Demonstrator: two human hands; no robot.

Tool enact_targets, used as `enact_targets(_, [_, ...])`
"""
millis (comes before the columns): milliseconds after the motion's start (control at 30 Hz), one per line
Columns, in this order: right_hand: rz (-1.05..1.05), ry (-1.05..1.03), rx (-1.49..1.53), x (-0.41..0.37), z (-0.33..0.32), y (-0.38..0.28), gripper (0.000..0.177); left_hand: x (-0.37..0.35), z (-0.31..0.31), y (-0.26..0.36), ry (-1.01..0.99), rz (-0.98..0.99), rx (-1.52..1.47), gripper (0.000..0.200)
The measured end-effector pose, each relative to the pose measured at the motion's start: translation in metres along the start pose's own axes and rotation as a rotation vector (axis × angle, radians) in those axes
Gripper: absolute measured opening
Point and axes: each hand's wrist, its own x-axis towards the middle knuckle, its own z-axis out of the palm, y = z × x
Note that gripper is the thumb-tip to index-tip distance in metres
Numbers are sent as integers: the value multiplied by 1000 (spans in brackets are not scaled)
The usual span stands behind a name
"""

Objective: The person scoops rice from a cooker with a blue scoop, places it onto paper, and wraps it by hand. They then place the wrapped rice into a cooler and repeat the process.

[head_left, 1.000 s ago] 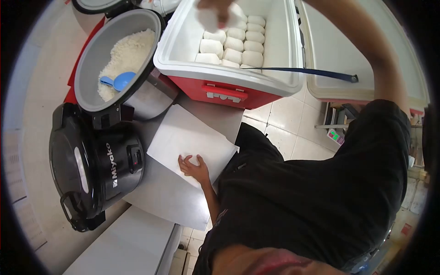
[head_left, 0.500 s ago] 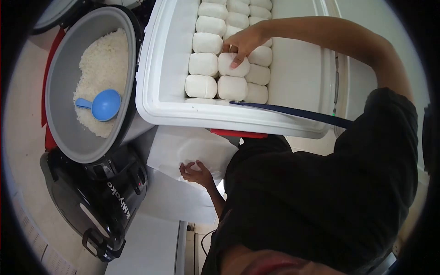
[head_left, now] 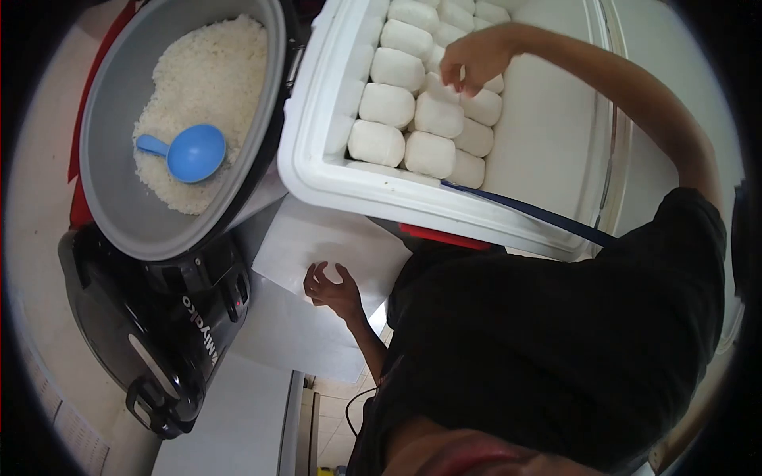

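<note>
right hand (head_left: pixel 480 60) over white bundles (head_left: pixel 439 116), grip unclear; left hand (head_left: pixel 335 292) open on paper (head_left: pixel 317 230).
strap (head_left: pixel 540 211) crosses cooler (head_left: pixel 373 190) rim; rice pot (head_left: pixel 109 151) beside.

glossy black plastic-look cooker (head_left: pixel 135 317), smooth matt grey pot interior (head_left: pixel 111 151), glossy blue plastic scoop (head_left: pixel 196 153), grainy white rice (head_left: pixel 210 67), smooth white plastic cooler (head_left: pixel 317 163), matt white paper-look bundles (head_left: pixel 377 143), smooth paper sheets (head_left: pixel 349 230), smooth metal-look surface (head_left: pixel 294 337), matt black cloth shirt (head_left: pixel 556 333)

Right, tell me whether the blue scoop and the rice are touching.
Touching. The head view shows the blue scoop lying on the rice inside the pot, white grains right around its bowl.
</note>
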Motion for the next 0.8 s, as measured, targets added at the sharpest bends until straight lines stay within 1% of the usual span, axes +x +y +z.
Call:
enact_targets(33, [83, -124, -231, -17, -24, -24, 41, 3, 0, -2, 11, -14, -1, 31])
enact_targets(100, [109, -369, -319, -33, -60, -29, 43, 15, -2, -7, 246, 57, -407, 32])
enact_targets(133, [0, -419, -402, -64, -86, -81, 32, 23, -15, 2, 294, 14, -390, 32])
enact_targets(167, [-9, -243, -409, -88, -95, -121, 23, 36, -39, 23, 433, -44, -593, 32])
enact_targets(200, [-71, -68, -289, -88, -105, -122, 25, 52, -64, 38, 582, -84, -789, 32])
enact_targets(233, [-257, 86, -389, -78, -116, -145, 25, 68, -83, 44, 649, -115, -764, 32])
enact_targets(267, [-431, 242, -470, -73, -126, -172, 25, 89, -98, 50, 845, 55, -813, 32])
enact_targets(300, [-447, 301, -548, -74, -130, -213, 21, 105, -113, 56, 1030, 239, -853, 32])
enact_targets(333, [-693, 528, -684, -30, -140, -220, 20, 119, -128, 60, 1069, 232, -846, 32])
enact_targets(367, [-940, 757, -807, 35, -151, -220, 19, 134, -143, 65, 1116, 393, -696, 33])
enact_targets(400, [-1061, 773, -884, 73, -158, -239, 22, 144, -156, 68, 1153, 547, -539, 33])
enact_targets(433, [-1492, 958, -937, 138, -170, -250, 20, 150, -166, 72, 1090, 547, -422, 29])
enact_targets(467, [-1148, 762, -998, 145, -160, -275, 33, 158, -173, 76, 1028, 546, -308, 26])
enact_targets(500, [-1087, 681, -1139, 148, -155, -291, 24, 163, -164, 76, 1105, 536, -291, 19])
enact_targets(533, [-1096, 690, -1157, 161, -151, -301, 24, 166, -160, 75, 1126, 532, -284, 19])
enact_targets(600, [-1173, 503, -1304, 184, -141, -320, 19, 166, -155, 72, 1168, 507, -240, 16])
enact_targets(633, [-1189, 487, -1312, 189, -138, -325, 19, 166, -154, 72, 1170, 496, -266, 15])
enact_targets(700, [-1270, 467, -1386, 190, -135, -317, 12, 167, -153, 73, 1187, 465, -263, 15])
enact_targets(733, [-1278, 447, -1394, 192, -133, -310, 12, 165, -151, 73, 1195, 458, -265, 14])
enact_targets(800, [-1384, 406, -1313, 191, -136, -295, 13, 167, -150, 69, 1189, 462, -254, 14])
